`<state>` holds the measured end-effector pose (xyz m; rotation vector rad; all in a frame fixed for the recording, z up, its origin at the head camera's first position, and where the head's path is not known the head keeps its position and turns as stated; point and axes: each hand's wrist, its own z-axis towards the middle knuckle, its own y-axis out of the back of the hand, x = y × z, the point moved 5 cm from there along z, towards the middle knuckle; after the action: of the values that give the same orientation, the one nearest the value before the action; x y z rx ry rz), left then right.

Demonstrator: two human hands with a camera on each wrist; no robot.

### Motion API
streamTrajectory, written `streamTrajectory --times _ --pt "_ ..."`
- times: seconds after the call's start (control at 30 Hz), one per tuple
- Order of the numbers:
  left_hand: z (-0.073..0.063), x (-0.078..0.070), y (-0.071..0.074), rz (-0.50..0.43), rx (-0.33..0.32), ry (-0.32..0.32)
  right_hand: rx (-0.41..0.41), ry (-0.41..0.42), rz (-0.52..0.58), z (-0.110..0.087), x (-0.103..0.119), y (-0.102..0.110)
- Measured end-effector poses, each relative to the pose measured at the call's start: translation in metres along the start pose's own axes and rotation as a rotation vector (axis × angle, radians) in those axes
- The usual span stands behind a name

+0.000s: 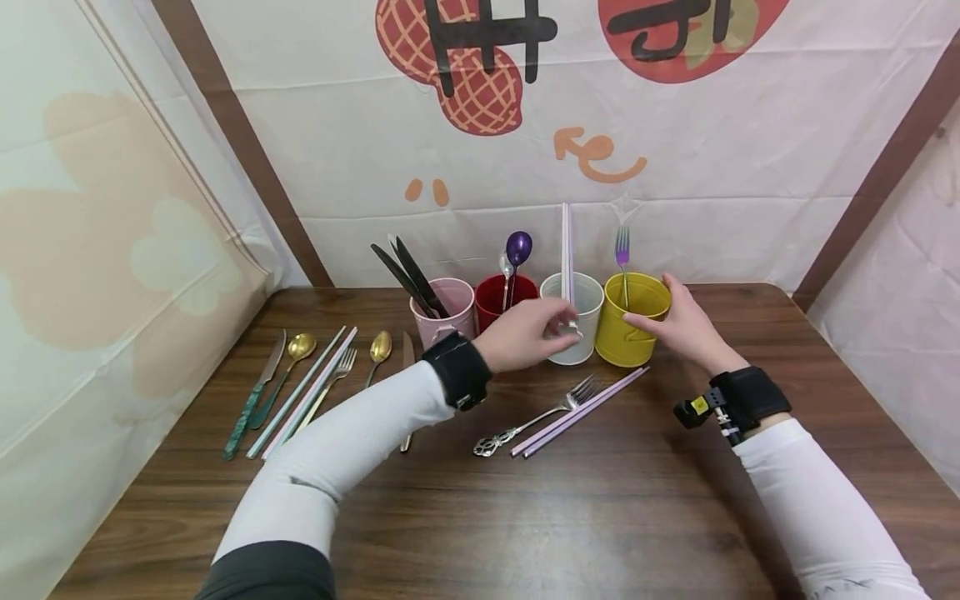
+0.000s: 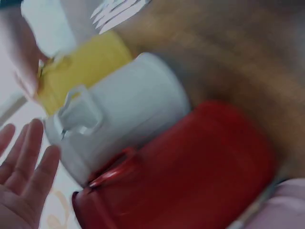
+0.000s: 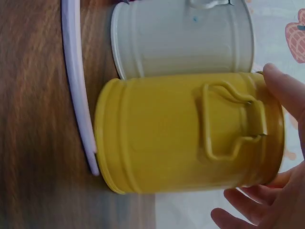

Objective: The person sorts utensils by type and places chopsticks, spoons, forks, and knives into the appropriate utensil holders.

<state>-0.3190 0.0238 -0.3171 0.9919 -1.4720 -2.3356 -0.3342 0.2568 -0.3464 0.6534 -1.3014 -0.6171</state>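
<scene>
The right hand [image 1: 690, 325] clamps the yellow bucket [image 1: 617, 343] near its rim; the left hand [image 1: 525, 335], fingers parted, hovers near the white bucket [image 1: 591, 327].

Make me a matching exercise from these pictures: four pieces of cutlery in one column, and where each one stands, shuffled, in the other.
Column one:
1. Black utensils
2. Purple spoon
3. Upright chopsticks
4. Rainbow-coloured fork

Column two:
A. In the white bucket
B. In the yellow bucket
C. In the pink bucket
D. In the red bucket

Right pairs: 1-C, 2-D, 3-A, 4-B.
</scene>
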Motion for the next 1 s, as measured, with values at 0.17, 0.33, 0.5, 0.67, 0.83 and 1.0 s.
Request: streamTrajectory --times 0.17,0.33,0.5,0.67,0.83,1.0 --pt "-0.034 0.011 -0.027 0.044 0.169 0.069 -0.033 -0.052 0.088 -0.001 -0.003 -0.008" --pt "-0.056 0.019 -0.051 0.175 0.293 0.128 -0.085 -0.120 0.233 -0.003 -0.007 -0.017" --pt "-0.063 0.023 -0.058 0.221 0.360 0.165 -0.126 -0.142 0.240 -0.002 -0.005 -0.022" --pt "-0.062 0.023 -0.060 0.209 0.403 0.193 -0.134 -0.151 0.241 -0.003 -0.005 -0.022" --pt "-0.060 0.021 -0.064 0.185 0.437 0.202 -0.136 -0.146 0.241 -0.003 -0.006 -0.023" --pt "-0.058 0.025 -0.068 0.137 0.436 0.219 -0.143 -0.133 0.240 -0.002 -0.006 -0.024"
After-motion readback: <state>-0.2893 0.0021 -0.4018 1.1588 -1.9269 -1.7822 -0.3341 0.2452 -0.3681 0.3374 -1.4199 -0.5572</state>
